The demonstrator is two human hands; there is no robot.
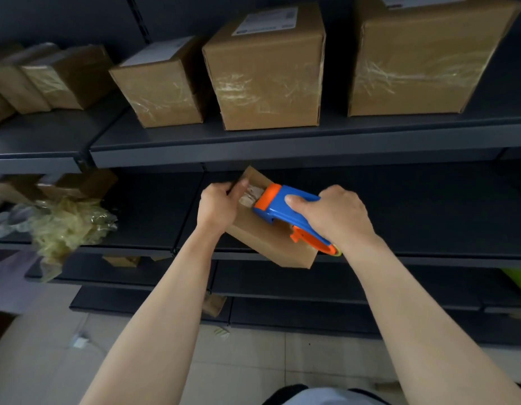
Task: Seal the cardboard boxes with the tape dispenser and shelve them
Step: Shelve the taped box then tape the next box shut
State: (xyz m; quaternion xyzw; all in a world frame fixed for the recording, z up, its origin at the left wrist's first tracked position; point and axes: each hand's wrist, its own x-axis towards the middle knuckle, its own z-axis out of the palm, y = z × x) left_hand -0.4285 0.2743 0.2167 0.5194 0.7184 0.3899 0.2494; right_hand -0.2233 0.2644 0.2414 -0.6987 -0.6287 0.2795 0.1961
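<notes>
While both hands work at the middle shelf, the scene reads so:

Box: a small cardboard box [265, 241] sits tilted at the front of the middle shelf [428, 217], its near corner hanging past the shelf edge.
Left hand: the left hand [220, 206] clasps the box's far left end, fingers curled over the edge and thumb pressed on the top face beside a crinkled patch of tape [249, 197].
Right hand: the right hand [335, 214] is wrapped closed round the dispenser [278, 204], thumb along its blue body.
Dispenser: blue with an orange nose, it lies on the box top, nose pointing at the left thumb and touching the crinkled tape; its orange roll end sticks out beneath the right wrist.
Upper shelf: the upper shelf [282, 141] carries taped boxes in a row, among them a mid box [163, 89], a tall box [268, 74] and a large box [422, 62], the first two with white labels on top; more boxes stand blurred at far left.
Left bay: a heap of crumpled film [66, 226] lies on the neighbouring shelf, with brown boxes behind it.
Floor: pale tiles [253, 372] show below the lower shelves.
</notes>
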